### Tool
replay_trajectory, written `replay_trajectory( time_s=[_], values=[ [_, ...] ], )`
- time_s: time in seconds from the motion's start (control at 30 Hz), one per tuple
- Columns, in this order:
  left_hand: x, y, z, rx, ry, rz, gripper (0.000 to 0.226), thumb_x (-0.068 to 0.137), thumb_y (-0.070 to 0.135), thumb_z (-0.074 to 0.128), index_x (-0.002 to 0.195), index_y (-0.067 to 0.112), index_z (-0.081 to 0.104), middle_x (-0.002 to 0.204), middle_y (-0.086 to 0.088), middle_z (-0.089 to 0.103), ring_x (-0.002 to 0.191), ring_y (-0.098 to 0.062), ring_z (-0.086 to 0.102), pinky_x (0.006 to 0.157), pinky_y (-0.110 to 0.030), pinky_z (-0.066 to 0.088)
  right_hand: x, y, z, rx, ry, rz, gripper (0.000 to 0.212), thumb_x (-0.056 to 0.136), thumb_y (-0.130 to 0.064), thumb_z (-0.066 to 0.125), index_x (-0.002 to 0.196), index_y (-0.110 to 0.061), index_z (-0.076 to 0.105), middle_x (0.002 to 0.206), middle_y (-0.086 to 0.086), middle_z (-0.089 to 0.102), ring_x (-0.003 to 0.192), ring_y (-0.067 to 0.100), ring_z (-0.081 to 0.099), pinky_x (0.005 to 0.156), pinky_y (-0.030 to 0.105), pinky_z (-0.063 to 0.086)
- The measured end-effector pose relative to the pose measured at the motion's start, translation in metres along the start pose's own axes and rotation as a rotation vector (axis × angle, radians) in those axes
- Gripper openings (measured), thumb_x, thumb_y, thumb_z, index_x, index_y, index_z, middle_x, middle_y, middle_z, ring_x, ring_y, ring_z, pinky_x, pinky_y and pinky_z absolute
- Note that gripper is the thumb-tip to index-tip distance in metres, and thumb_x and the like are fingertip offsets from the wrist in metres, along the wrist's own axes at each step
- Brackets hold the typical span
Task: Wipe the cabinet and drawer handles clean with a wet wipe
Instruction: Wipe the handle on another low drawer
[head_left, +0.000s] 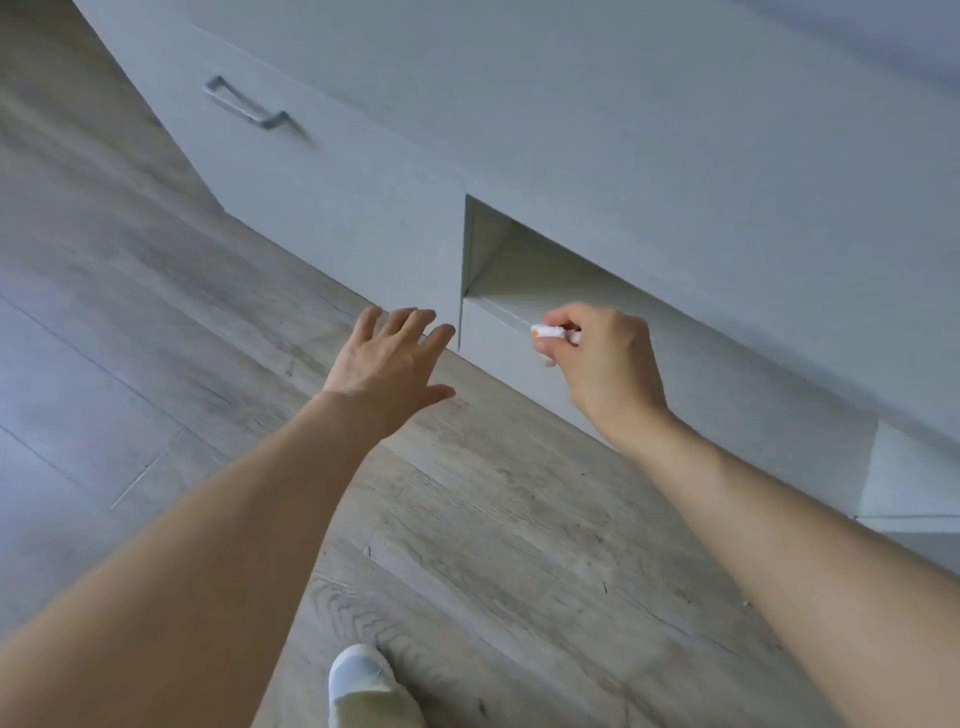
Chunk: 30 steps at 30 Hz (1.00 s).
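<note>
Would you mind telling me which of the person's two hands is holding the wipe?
The right hand, fingers pinched on the small white wipe by the cabinet recess; the left hand is spread open and empty.

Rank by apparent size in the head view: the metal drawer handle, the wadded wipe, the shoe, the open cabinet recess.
1. Open cabinet recess
2. Shoe, cut off by the frame edge and nearer the camera
3. Metal drawer handle, farther off and blurred
4. Wadded wipe, mostly hidden in the right hand

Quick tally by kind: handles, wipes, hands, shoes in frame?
Metal bar handle on the grey cabinet drawer: 1
Bunched white wet wipe, pinched in the right hand: 1
Hands: 2, left open, right
Grey and white shoe: 1
Total: 5
</note>
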<state>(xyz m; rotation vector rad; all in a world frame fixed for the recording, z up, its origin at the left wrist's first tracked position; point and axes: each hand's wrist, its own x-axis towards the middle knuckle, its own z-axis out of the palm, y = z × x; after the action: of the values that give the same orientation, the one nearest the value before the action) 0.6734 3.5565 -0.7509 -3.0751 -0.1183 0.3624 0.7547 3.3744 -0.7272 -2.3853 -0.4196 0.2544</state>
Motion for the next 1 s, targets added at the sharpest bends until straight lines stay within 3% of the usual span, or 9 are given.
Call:
replay_trajectory(
  time_s=[0.13, 0.2, 0.33, 0.43, 0.5, 0.7, 1.0],
  values=[
    [-0.016, -0.057, -0.084, 0.029, -0.065, 0.02, 0.065, 0.094, 0.056, 0.042, 0.146, 0.023, 0.021, 0.152, -0.001, 0.023, 0.141, -0.019, 0.019, 0.115, -0.04, 0.009, 0.022, -0.083, -0.02, -0.002, -0.048, 0.058, 0.009, 0.089, -0.014, 0.06, 0.091, -0.012, 0.068, 0.075, 0.0, 0.069, 0.057, -0.005, 0.054, 0.055, 0.022, 0.041],
    [-0.016, -0.084, -0.121, 0.025, -0.057, 0.027, 0.064, 0.096, 0.055, 0.041, 0.147, 0.022, 0.02, 0.152, -0.001, 0.023, 0.142, -0.02, 0.018, 0.116, -0.04, 0.008, 0.034, -0.12, -0.027, 0.006, -0.068, 0.091, 0.008, 0.087, -0.014, 0.061, 0.085, -0.014, 0.068, 0.073, -0.002, 0.068, 0.056, -0.006, 0.052, 0.051, 0.02, 0.037],
    [-0.005, -0.136, -0.176, 0.074, -0.036, 0.052, 0.062, 0.097, 0.054, 0.038, 0.146, 0.021, 0.019, 0.151, 0.0, 0.023, 0.141, -0.018, 0.018, 0.116, -0.038, 0.009, 0.067, -0.18, -0.038, 0.038, -0.105, 0.141, 0.007, 0.085, -0.012, 0.061, 0.084, -0.012, 0.068, 0.065, -0.017, 0.058, 0.051, -0.012, 0.052, 0.052, 0.017, 0.038],
    [0.013, -0.172, -0.202, 0.119, -0.057, 0.047, 0.063, 0.097, 0.055, 0.037, 0.147, 0.021, 0.017, 0.152, -0.001, 0.022, 0.141, -0.018, 0.018, 0.116, -0.037, 0.009, 0.098, -0.214, -0.042, 0.081, -0.118, 0.129, 0.008, 0.086, -0.011, 0.06, 0.087, -0.01, 0.067, 0.073, -0.007, 0.068, 0.06, -0.006, 0.059, 0.063, 0.023, 0.046],
    [0.029, -0.192, -0.215, 0.145, -0.047, 0.054, 0.063, 0.097, 0.056, 0.036, 0.147, 0.022, 0.017, 0.152, 0.0, 0.022, 0.141, -0.017, 0.018, 0.115, -0.036, 0.009, 0.122, -0.232, -0.041, 0.13, -0.103, 0.119, 0.008, 0.087, -0.012, 0.059, 0.088, -0.01, 0.067, 0.079, 0.001, 0.071, 0.065, 0.003, 0.062, 0.065, 0.026, 0.044],
    [0.085, -0.257, -0.232, 0.197, -0.066, 0.076, 0.065, 0.097, 0.056, 0.035, 0.148, 0.022, 0.014, 0.153, 0.001, 0.019, 0.142, -0.015, 0.016, 0.115, -0.036, 0.007, 0.196, -0.269, -0.022, 0.176, -0.051, 0.11, 0.009, 0.09, -0.015, 0.058, 0.088, -0.011, 0.066, 0.079, 0.001, 0.071, 0.056, -0.007, 0.053, 0.056, 0.023, 0.037],
    [0.13, -0.341, -0.234, 0.181, -0.053, 0.134, 0.068, 0.097, 0.056, 0.035, 0.15, 0.023, 0.011, 0.155, 0.001, 0.017, 0.142, -0.015, 0.017, 0.116, -0.037, 0.006, 0.255, -0.319, 0.013, 0.178, 0.01, 0.184, 0.007, 0.089, -0.014, 0.06, 0.092, -0.012, 0.066, 0.076, -0.002, 0.068, 0.059, -0.001, 0.059, 0.054, 0.02, 0.036]
  ],
)
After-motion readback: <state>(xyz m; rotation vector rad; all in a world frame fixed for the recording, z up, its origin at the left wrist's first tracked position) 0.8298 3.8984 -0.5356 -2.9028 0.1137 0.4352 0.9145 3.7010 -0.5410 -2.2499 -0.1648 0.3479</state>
